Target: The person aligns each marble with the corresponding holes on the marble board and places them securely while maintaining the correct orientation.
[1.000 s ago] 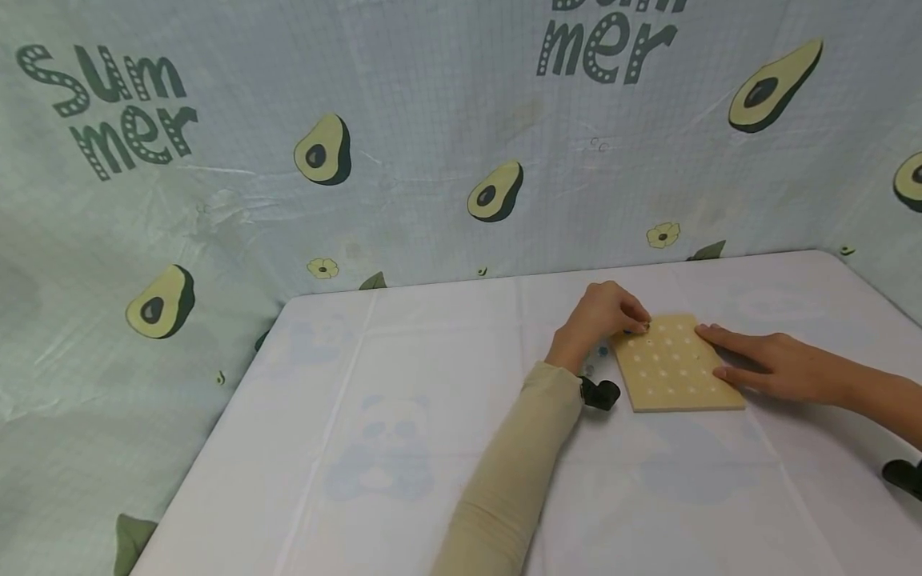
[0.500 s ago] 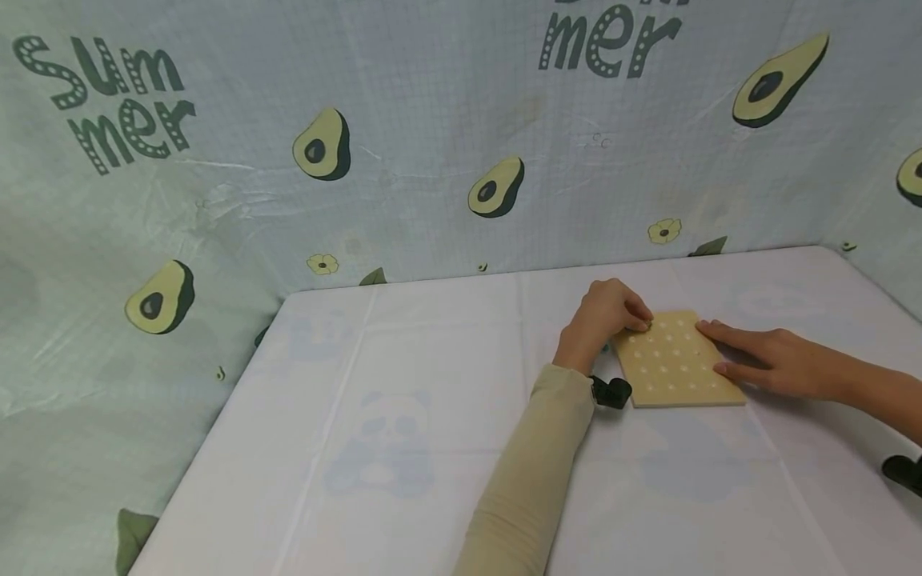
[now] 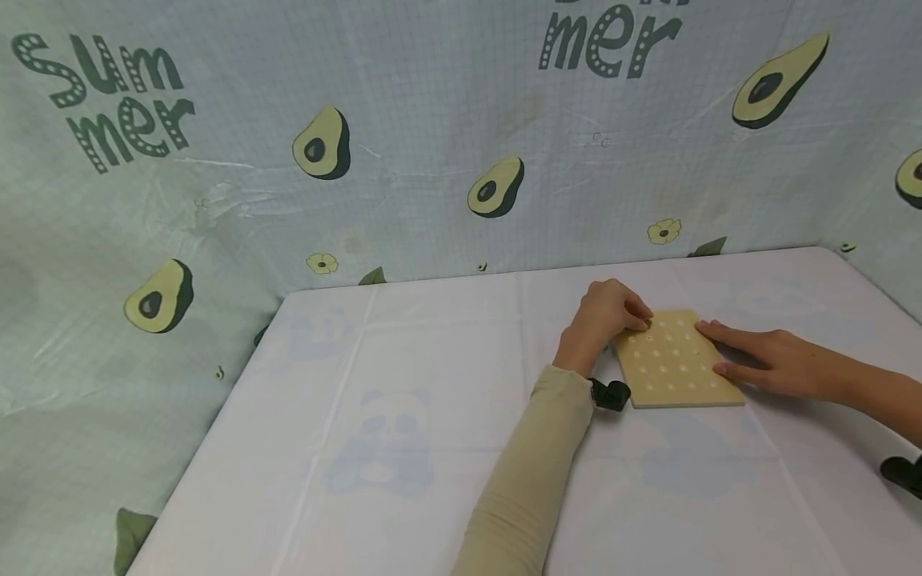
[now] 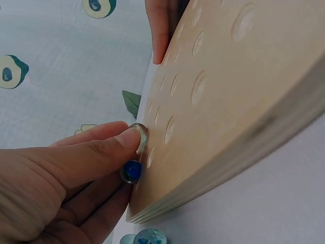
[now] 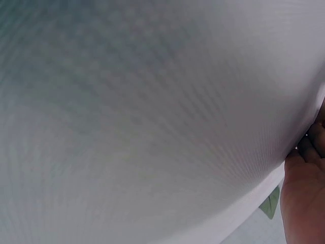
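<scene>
While the left hand (image 3: 601,316) pinches a marble (image 4: 142,138), straight right-hand fingers (image 3: 731,336) touch the board (image 3: 680,376).

Left arm in a long, plain beige sleeve (image 3: 522,472) with a few soft creases, cuff ending around the wrist, left grip (image 3: 601,316) bare beyond it. Small black wrist device (image 3: 611,395) sits at the cuff, rounded knob-like end, finer details too small to read. Right forearm (image 3: 864,388) uncovered as far as it shows, right grip (image 3: 767,360) bare too, similar rounded black piece (image 3: 900,474) below it, partly cut off at the head view's right border.
</scene>
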Demonstrator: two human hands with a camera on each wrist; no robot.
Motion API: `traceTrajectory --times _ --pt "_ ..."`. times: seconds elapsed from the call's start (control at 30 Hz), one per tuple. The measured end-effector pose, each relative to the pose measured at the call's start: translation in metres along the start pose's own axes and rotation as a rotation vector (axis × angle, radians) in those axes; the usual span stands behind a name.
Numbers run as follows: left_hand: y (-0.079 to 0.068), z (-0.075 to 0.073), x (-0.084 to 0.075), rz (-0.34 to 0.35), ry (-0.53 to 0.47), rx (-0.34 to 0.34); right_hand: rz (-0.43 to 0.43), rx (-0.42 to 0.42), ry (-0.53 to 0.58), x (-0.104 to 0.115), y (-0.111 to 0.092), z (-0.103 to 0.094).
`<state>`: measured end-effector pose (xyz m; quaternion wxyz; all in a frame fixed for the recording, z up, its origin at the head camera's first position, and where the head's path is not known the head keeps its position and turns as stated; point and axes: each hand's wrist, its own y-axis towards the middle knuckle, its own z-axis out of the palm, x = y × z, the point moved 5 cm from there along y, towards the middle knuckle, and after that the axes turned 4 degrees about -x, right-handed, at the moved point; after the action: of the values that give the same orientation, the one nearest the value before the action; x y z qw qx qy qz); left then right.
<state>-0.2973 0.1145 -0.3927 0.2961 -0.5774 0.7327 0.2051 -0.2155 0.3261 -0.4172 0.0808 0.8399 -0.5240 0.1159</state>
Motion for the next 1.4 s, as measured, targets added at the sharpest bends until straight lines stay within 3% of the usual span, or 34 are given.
traceTrajectory --times 0.07,0.23,0.37,0.53,0.77,0.93,1.23,1.4 --pt "0.002 0.000 0.001 0.017 0.008 0.015 -0.001 -0.001 0.000 0.000 0.000 0.000" --pt "0.014 -0.006 0.008 0.155 0.015 0.114 0.002 0.006 -0.002 0.000 0.002 0.001" --pt "0.022 -0.025 0.024 0.211 -0.014 0.146 0.008 0.008 -0.006 0.000 0.002 0.002" --pt "0.019 -0.052 0.045 0.274 0.074 0.178 0.001 -0.003 0.000 0.000 0.002 0.001" --pt "0.002 -0.076 0.066 0.358 0.132 0.251 0.014 -0.002 -0.002 0.000 0.002 0.002" --pt "-0.017 -0.083 0.070 0.384 0.150 0.315 0.021 0.005 -0.001 0.000 0.001 0.003" --pt "-0.049 -0.077 0.068 0.441 0.234 0.394 0.024 -0.001 0.000 0.001 0.001 0.003" --pt "-0.059 -0.074 0.072 0.457 0.235 0.375 0.021 -0.005 0.001 0.001 0.000 0.003"
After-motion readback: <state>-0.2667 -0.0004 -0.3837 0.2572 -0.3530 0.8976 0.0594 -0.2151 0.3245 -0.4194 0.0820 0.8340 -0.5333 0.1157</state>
